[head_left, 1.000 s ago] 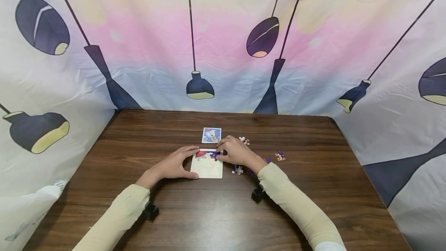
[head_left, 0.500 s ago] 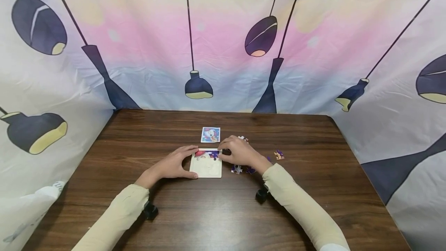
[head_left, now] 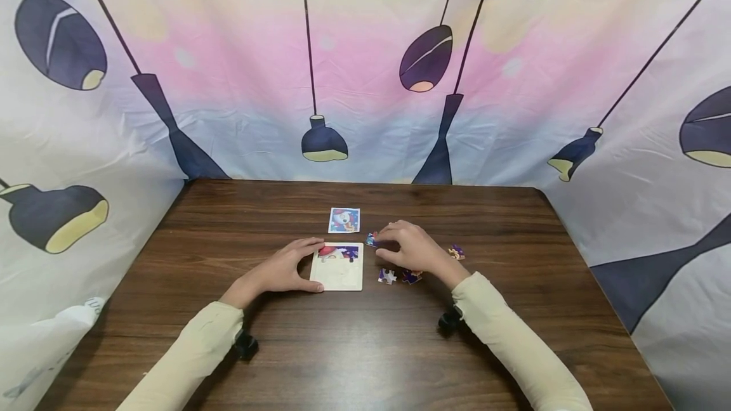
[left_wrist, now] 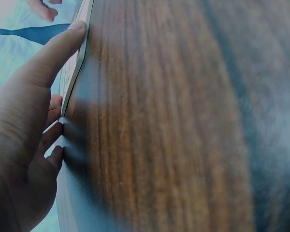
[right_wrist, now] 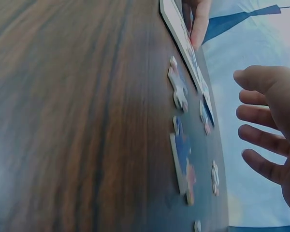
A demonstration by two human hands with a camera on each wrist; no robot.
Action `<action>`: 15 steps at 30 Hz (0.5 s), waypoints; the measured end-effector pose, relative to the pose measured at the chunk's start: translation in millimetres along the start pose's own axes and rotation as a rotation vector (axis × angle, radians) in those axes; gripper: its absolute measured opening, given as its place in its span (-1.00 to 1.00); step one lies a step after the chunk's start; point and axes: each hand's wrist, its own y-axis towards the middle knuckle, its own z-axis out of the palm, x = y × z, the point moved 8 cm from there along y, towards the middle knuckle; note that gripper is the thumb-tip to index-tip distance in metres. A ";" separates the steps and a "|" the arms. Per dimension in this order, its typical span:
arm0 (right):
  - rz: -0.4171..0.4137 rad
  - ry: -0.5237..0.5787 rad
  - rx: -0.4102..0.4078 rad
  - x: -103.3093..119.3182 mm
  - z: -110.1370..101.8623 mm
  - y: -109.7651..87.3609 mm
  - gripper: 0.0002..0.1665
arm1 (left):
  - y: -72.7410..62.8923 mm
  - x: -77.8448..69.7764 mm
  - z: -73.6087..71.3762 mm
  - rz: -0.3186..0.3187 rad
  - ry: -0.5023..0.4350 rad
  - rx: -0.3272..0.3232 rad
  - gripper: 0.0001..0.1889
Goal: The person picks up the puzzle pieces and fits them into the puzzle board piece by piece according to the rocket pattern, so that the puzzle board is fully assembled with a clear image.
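Note:
My left hand (head_left: 292, 266) holds a pale puzzle board (head_left: 338, 276) by its left side, thumb at the near corner and fingers at the far one. Fitted puzzle pieces (head_left: 338, 252), red, white and purple, fill the board's far strip; the rest is bare. My right hand (head_left: 412, 246) is in the air right of the board, its fingers loosely bent with nothing between them in the right wrist view. By its fingertips lies a blue and red puzzle piece (head_left: 372, 239). Nearer me are a white and purple piece (head_left: 387, 276) and a purple and orange piece (right_wrist: 182, 152).
A small picture card (head_left: 344, 221) with a colourful character lies beyond the board on the brown wooden table (head_left: 342, 347). Another purple and orange piece (head_left: 456, 252) sits to the right, past my right hand. A patterned curtain (head_left: 365, 68) stands around the table's back and sides.
My right hand has let go of a piece at the board's far right corner and moved right, over the loose pieces. The left hand has stayed on the board.

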 end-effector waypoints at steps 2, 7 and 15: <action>0.014 -0.007 0.006 -2.5 -1.4 -5.0 -0.63 | -0.2 -0.2 -0.4 0.002 0.002 -0.002 0.13; 0.037 -0.017 0.003 -7.4 -2.5 -19.2 -0.62 | -0.3 -0.7 -1.5 0.008 0.002 -0.005 0.12; 0.017 -0.001 -0.005 -5.2 1.4 -40.8 -0.60 | 0.0 -0.6 -0.9 0.001 -0.001 -0.001 0.12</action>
